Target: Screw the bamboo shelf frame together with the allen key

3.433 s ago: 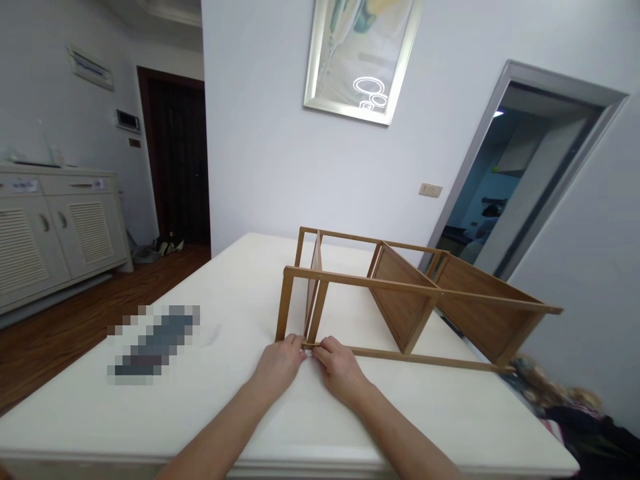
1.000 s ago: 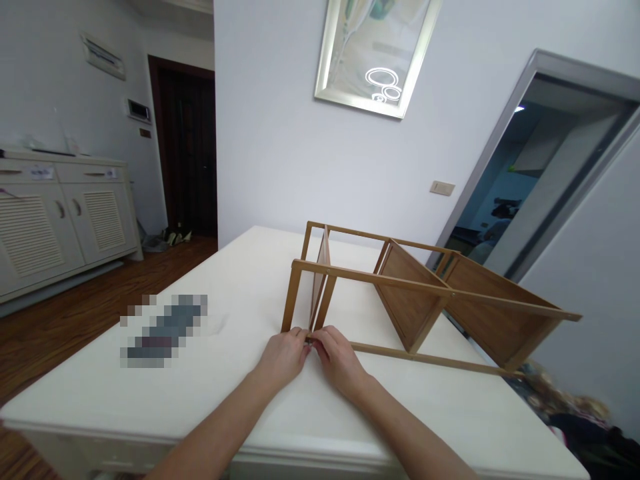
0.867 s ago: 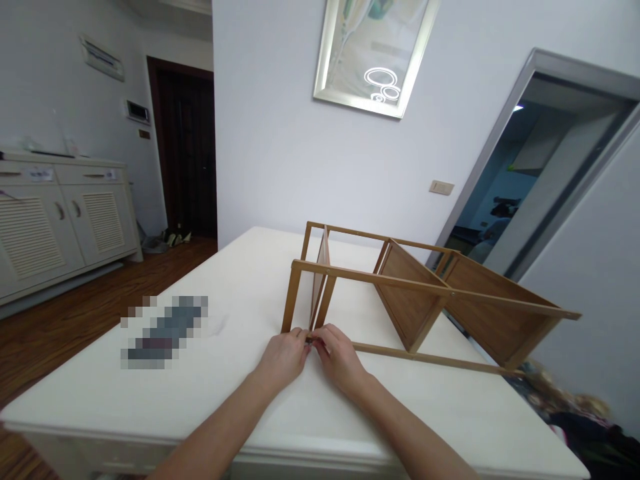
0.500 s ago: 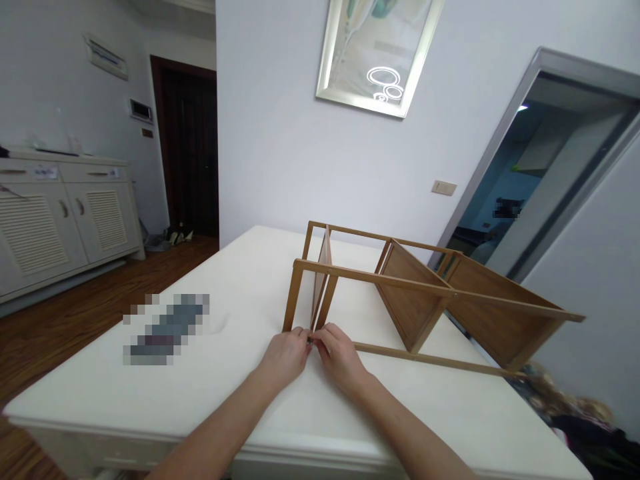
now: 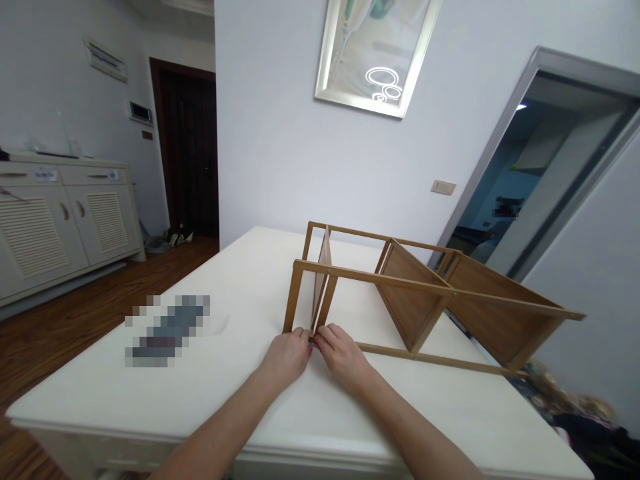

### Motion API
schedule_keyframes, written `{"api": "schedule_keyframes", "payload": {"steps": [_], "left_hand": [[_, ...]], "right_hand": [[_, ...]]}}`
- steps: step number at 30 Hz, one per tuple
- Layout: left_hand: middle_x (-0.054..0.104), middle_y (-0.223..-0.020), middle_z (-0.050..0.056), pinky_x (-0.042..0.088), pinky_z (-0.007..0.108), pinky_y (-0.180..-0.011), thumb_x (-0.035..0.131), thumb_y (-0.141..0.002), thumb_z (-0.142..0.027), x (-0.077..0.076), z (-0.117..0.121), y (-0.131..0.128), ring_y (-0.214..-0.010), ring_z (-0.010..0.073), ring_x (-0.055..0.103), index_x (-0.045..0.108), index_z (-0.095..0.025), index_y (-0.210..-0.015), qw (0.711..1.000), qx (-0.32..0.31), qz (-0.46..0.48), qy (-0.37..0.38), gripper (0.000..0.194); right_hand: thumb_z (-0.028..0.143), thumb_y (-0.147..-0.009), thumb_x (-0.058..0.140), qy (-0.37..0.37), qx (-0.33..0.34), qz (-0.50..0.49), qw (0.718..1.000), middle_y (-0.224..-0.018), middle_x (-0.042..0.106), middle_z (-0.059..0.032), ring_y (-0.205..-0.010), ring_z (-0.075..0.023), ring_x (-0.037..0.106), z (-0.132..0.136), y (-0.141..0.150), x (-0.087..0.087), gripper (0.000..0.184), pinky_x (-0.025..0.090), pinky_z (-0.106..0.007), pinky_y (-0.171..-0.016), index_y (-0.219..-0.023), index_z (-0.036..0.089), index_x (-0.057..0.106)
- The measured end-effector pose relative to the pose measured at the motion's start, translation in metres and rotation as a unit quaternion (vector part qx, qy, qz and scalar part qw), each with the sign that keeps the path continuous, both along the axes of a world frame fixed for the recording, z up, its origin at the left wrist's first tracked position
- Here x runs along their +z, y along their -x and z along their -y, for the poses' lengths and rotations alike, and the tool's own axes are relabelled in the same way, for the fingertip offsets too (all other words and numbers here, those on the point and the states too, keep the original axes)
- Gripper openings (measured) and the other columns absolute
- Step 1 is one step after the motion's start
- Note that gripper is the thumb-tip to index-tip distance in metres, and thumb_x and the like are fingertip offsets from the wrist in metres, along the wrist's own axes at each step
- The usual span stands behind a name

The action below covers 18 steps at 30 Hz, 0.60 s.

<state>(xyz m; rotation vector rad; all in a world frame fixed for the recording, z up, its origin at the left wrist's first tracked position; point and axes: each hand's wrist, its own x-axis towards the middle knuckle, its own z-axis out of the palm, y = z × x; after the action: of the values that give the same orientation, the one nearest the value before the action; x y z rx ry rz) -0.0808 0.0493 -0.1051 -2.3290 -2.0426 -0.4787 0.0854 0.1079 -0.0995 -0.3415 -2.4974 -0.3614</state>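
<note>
A brown wooden shelf rack (image 5: 390,277) lies on its side across the white table, its panels standing on edge. My left hand (image 5: 287,353) is closed around the low near rail at the rack's left end, by the foot of the first panel. Close beside it, my right hand (image 5: 343,352) has its fingers pinched together at the same joint. A small dark bit shows between the two hands at the rail; what the right fingers hold is too small to name.
The white table (image 5: 200,393) carries a pixelated dark item (image 5: 170,330) at left. Behind the table is a wall with a framed picture (image 5: 375,60). A louvred cabinet (image 5: 65,213) stands far left. Bundled dark and tan items (image 5: 575,407) lie beyond the table's right edge.
My right hand's fingers have shifted and curled slightly at the joint. My left hand and the rack stay in place.
</note>
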Motion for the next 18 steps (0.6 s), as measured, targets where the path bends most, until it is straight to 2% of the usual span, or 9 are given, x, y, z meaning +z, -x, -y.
{"api": "schedule_keyframes", "payload": {"steps": [8, 13, 18], "left_hand": [[0.070, -0.102, 0.012, 0.053, 0.034, -0.077, 0.046, -0.093, -0.020, 0.000, -0.001, -0.003, -0.091, 0.0252, 0.070, 0.063, -0.014, -0.105, 1.000, 0.011, -0.008, 0.006, 0.022], [0.069, -0.102, 0.012, 0.053, 0.034, -0.077, 0.046, -0.092, -0.020, 0.000, -0.002, -0.004, -0.092, 0.0260, 0.070, 0.063, -0.014, -0.104, 1.000, 0.014, -0.002, 0.011, 0.022], [0.069, -0.102, 0.012, 0.052, 0.036, -0.077, 0.044, -0.093, -0.022, 0.000, -0.002, -0.003, -0.092, 0.0270, 0.070, 0.063, -0.014, -0.105, 1.000, 0.016, 0.013, 0.016, 0.023]], "right_hand": [[0.006, -0.098, 0.039, -0.054, -0.035, 0.028, 0.998, -0.081, 0.054, -0.0072, -0.075, -0.0203, 0.044, 0.001, -0.001, -0.008, 0.030, 0.039, -0.035, -0.066, -0.080, 0.016, 0.061], [0.006, -0.096, 0.042, -0.048, -0.051, 0.034, 0.997, -0.082, 0.054, -0.0075, -0.076, -0.0210, 0.042, 0.000, -0.001, -0.013, 0.026, 0.038, -0.035, -0.068, -0.081, 0.015, 0.061], [0.007, -0.095, 0.045, -0.029, -0.060, 0.047, 0.997, -0.085, 0.054, -0.0079, -0.078, -0.0214, 0.042, 0.004, 0.000, -0.010, 0.020, 0.037, -0.035, -0.069, -0.089, 0.014, 0.063]]}}
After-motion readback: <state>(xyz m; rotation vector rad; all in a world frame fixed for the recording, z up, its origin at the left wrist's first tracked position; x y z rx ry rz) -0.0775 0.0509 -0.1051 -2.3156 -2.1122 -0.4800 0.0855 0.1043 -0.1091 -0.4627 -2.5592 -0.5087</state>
